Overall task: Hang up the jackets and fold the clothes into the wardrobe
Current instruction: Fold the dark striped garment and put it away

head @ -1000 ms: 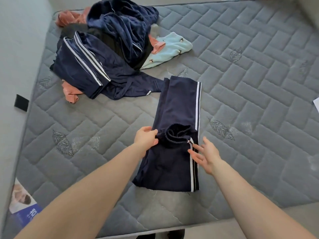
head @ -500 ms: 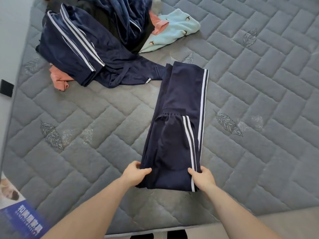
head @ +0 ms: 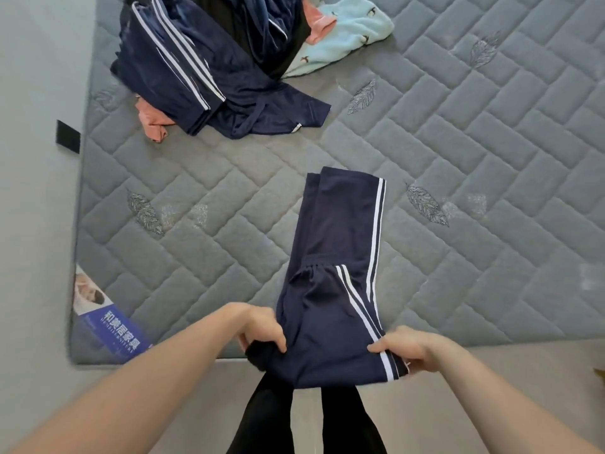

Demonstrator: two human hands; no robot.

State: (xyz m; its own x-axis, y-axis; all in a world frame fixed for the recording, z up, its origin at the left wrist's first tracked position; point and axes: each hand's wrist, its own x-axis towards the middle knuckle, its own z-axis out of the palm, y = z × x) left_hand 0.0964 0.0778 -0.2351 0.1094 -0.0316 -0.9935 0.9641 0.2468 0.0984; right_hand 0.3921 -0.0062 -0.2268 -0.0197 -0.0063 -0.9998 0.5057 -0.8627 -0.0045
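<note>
Both hands grip the near end of the folded navy trousers [head: 330, 290], which lie lengthwise on the grey mattress [head: 458, 158] and stretch away from the hands, their near end pulled just past the mattress edge. The left hand [head: 262, 329] has fingers curled round the left corner, bunching the cloth. The right hand [head: 404, 350] pinches the right corner beside the white stripes. Well beyond the left hand sits a pile of clothes [head: 203, 60]: navy striped garments, a pink piece and a light blue one. Below the hands, the person's black-clad legs [head: 271, 417] show.
</note>
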